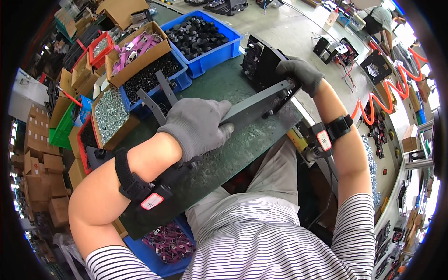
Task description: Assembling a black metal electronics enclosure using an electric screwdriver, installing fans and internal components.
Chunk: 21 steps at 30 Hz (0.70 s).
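Observation:
My left hand, in a grey glove, grips the near end of a long dark grey metal bar between thumb and fingers. The bar slants up to the right over the green table mat. At its far end, my right hand, gloved too, is closed around the edge of a black metal housing; its fingertips are partly hidden. A circuit board shows on the housing's left side. Whether bar and housing are joined, I cannot tell. Two dark strips with holes stick up beyond my left hand.
Behind stand a blue bin of black caps, a blue bin of small black parts, a cardboard box of pink-purple parts and a box of silver screws. Wired units and an orange coiled hose lie right. Below is a blue bin.

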{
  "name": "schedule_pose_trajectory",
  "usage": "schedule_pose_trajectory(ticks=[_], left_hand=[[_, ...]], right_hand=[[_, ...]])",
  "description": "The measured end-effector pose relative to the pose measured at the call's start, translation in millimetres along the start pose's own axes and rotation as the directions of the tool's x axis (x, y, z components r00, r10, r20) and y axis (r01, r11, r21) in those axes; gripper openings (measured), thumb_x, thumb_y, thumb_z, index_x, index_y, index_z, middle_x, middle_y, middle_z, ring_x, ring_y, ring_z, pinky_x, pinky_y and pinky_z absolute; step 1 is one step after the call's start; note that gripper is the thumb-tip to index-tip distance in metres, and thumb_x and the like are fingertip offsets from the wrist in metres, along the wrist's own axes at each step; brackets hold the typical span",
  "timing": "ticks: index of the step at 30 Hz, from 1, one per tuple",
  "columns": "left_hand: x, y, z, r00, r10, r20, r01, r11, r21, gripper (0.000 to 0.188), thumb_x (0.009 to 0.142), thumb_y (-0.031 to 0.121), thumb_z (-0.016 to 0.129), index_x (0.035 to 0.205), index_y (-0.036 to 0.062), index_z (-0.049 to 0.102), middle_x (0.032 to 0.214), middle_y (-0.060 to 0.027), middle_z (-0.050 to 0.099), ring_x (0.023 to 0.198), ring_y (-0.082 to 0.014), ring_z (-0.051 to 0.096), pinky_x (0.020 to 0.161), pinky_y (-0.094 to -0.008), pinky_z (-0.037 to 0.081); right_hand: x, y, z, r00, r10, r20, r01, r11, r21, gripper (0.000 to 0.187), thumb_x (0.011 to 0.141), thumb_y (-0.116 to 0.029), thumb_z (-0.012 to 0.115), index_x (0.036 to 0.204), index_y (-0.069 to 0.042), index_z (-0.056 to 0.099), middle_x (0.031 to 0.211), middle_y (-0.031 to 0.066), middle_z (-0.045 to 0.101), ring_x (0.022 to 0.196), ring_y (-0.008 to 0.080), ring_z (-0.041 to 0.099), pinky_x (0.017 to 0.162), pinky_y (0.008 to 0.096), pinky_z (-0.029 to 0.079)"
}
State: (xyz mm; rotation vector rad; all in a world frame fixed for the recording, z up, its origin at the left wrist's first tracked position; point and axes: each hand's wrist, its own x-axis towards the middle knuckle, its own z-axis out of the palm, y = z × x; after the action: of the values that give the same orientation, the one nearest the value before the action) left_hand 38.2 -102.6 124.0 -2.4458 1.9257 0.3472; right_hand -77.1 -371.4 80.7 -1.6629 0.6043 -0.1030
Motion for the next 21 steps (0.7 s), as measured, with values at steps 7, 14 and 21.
schedule_pose_trajectory(ticks=[7,14,21], left_hand=[[1.8,-0.2,-2.0,1.000,-0.005,0.001,0.005,0.999,-0.045,0.033,0.081,0.038,0.057,0.100,0.0109,0.059,0.086,-0.0140,0.064,0.083,-0.0328,0.062,0.072,-0.0439,0.048],[4.6,0.2,-1.8,0.999,0.034,-0.008,-0.035,0.991,-0.129,0.037,0.084,0.038,0.056,0.107,0.0087,0.057,0.093,-0.0148,0.063,0.089,-0.0311,0.061,0.076,-0.0415,0.047],[-68.3,-73.3,-41.0,0.908,-0.017,-0.419,-0.279,0.721,-0.634,0.040,0.087,0.025,0.061,0.120,0.0034,0.053,0.107,-0.0065,0.059,0.099,-0.0147,0.055,0.088,-0.0276,0.044]], right_hand=[[15.3,5.1,22.7,0.999,0.034,0.038,-0.042,0.966,0.256,0.009,0.071,-0.009,0.061,0.079,-0.004,0.062,0.070,0.0031,0.061,0.060,0.0119,0.059,0.056,0.0244,0.049],[7.3,2.2,31.1,0.999,0.048,-0.022,-0.038,0.943,0.330,0.023,0.075,-0.016,0.064,0.092,-0.001,0.066,0.083,0.0073,0.066,0.072,0.0160,0.063,0.069,0.0273,0.051],[-14.2,86.3,36.6,0.887,0.063,-0.457,0.284,0.706,0.648,0.039,0.089,-0.031,0.052,0.120,-0.007,0.055,0.112,0.0089,0.059,0.104,0.0192,0.055,0.085,0.0313,0.046]])
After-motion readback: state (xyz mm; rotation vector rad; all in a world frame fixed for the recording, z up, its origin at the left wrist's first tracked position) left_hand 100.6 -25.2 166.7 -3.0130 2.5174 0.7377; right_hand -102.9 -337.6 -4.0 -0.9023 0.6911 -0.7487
